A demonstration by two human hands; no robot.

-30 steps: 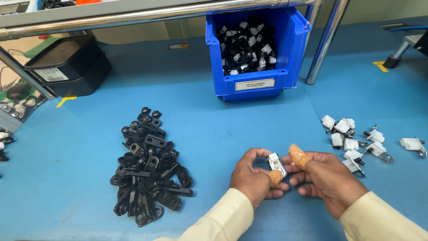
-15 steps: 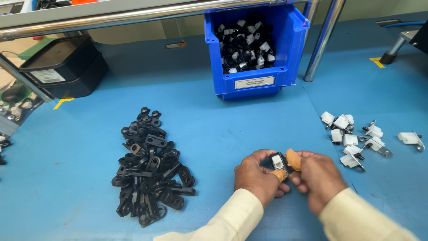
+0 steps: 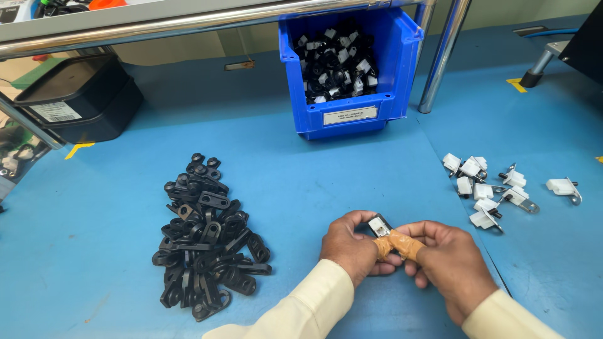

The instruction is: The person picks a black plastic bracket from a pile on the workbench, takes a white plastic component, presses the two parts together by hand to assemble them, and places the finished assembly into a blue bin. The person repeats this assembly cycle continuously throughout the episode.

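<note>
Head-camera view over a blue workbench [image 3: 314,169]: a person in cream sleeves pinches a small black-and-white clip assembly [image 3: 380,226] between both hands, low and just right of centre, held a little above the bench. Left hand [image 3: 348,245] curls around the part from below with fingers closed on it, while the right hand [image 3: 449,257] presses in from the other side, its taped thumb [image 3: 405,245] lying against the left hand's taped fingertip. Most of the piece is hidden by the fingers, so whether its two halves are fully seated cannot be told. A heap of black brackets [image 3: 207,238] lies near the left forearm, and a scatter of white clips with metal tabs [image 3: 487,188] sits close to the right hand. A blue bin of mixed parts [image 3: 348,69] stands well back under a steel rail [image 3: 188,22]. The grip looks tight but small: a slip under thumb pressure could flick the part onto the bench or into the black heap, where it would be hard to pick out. A sleeve drifting left could also nudge the heap and spill brackets toward the bench edge.
</note>
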